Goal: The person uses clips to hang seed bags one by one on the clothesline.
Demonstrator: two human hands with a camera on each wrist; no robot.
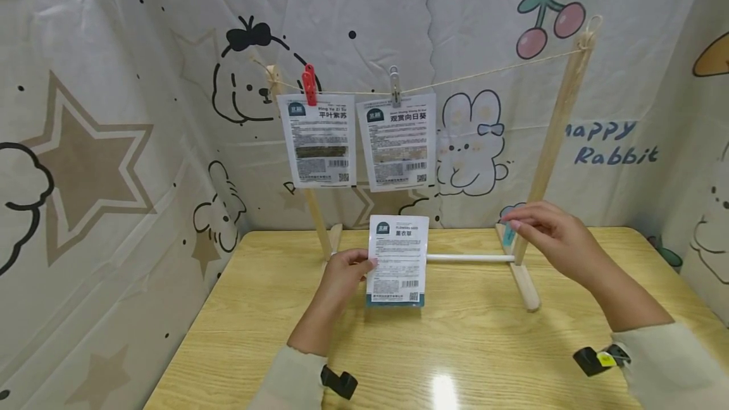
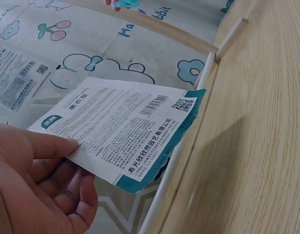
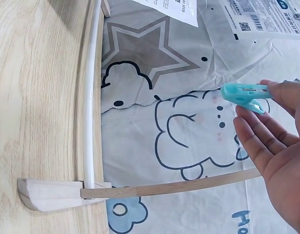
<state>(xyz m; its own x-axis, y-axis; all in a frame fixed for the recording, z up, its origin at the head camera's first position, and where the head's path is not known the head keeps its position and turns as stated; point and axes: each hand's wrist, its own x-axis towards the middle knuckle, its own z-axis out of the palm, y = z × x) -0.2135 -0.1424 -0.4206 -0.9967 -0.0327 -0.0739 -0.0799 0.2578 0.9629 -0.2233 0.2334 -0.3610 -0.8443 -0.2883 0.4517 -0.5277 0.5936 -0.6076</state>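
Note:
A white seed packet [image 1: 397, 264] with a teal bottom edge is pinched at its left edge by my left hand [image 1: 343, 271], thumb in front. The left wrist view shows the same packet [image 2: 125, 126] tilted, its printed side facing the camera. My right hand [image 1: 555, 239] is raised near the right post and pinches a turquoise clothespin [image 3: 245, 92] between thumb and fingers. On the string [image 1: 484, 73] hang two seed packets: one [image 1: 319, 138] under a red clothespin [image 1: 309, 85], the other [image 1: 397, 144] under a grey clothespin [image 1: 395, 86].
A wooden stand holds the string between its left post [image 1: 319, 223] and right post [image 1: 555, 138]. Low between the posts runs a white rod [image 1: 469, 258]. The stand's right foot [image 1: 525, 286] rests on the wooden table [image 1: 273, 321]. A printed cloth [image 1: 188, 112] covers the walls behind.

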